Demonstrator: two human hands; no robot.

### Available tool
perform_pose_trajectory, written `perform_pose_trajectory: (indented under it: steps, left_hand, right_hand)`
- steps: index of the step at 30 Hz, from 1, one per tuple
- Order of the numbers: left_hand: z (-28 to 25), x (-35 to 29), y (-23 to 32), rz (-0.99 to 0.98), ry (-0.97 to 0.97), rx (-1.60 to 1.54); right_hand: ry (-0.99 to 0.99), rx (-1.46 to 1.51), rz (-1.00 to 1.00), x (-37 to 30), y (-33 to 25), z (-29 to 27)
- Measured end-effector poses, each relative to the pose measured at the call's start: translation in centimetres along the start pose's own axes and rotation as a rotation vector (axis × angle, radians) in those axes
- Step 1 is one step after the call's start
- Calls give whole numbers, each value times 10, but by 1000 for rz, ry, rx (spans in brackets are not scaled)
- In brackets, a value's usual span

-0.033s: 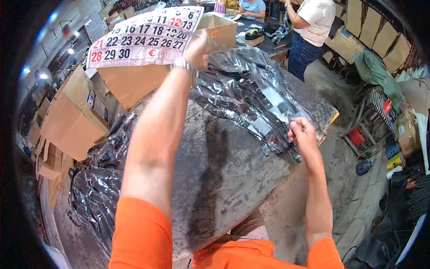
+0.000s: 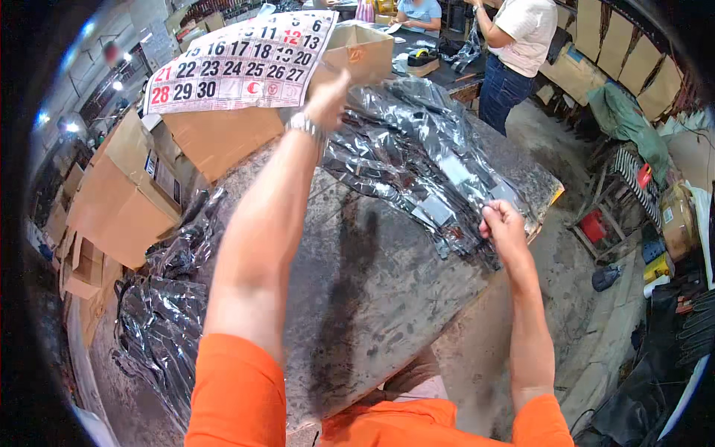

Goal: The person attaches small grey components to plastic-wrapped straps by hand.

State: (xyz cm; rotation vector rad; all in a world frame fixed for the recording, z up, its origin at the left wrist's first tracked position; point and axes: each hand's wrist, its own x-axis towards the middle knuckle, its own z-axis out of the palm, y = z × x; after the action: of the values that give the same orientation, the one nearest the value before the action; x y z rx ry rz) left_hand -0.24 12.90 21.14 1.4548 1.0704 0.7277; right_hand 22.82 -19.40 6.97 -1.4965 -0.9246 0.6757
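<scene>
Clear plastic bags with dark contents (image 2: 402,156) lie in a layered pile on the far part of the worn table (image 2: 387,283). At the pile's near right end, my right hand (image 2: 508,227) pinches the edge of one plastic bag. My left hand (image 2: 328,103), a metal watch on its wrist, hovers by the pile's far left end. Its fingers are stretched out and apart, with nothing seen in them. Just beyond it are a printed calendar sheet (image 2: 238,63) and an open cardboard box (image 2: 361,56).
More dark plastic-wrapped items (image 2: 160,320) lie at the left edge. Cardboard boxes (image 2: 123,201) stand beyond them. A person in jeans (image 2: 514,56) stands past the far right corner; another person (image 2: 419,15) sits farther back. A wooden stool (image 2: 607,208) stands on the right.
My left hand has drawn slightly down and back from the cardboard box. The plastic near the far end of the pile lies flatter. My right hand stays nearly in place.
</scene>
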Motion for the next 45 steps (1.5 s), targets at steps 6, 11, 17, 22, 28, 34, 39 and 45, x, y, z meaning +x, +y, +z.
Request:
perform_pose_trajectory:
  steps: [6,11,17,22,28,34,39,45]
  left_hand:
    - [13,-57,-144,-261,-231,-306]
    - [67,-125,-140,-416,-552,-516]
    - [69,-160,-17,169,-787,-890]
    - [30,-204,136,322,-995,-894]
    - [28,-220,188,433,-1052,-673]
    - [37,-162,168,352,-943,-752]
    - [33,-135,226,358,-740,-743]
    - [10,-41,235,235,-1027,-625]
  right_hand:
    - [-38,2,130,-30,2,2]
    - [-92,95,36,-84,-69,13]
    - [-77,169,-291,-156,-175,18]
    - [135,205,-657,-167,-239,11]
    - [82,218,-707,-148,-265,-5]
    - [67,150,-550,-105,-254,-9]
    - [-17,119,-663,-55,-281,-11]
    - [1,102,-626,6,-264,0]
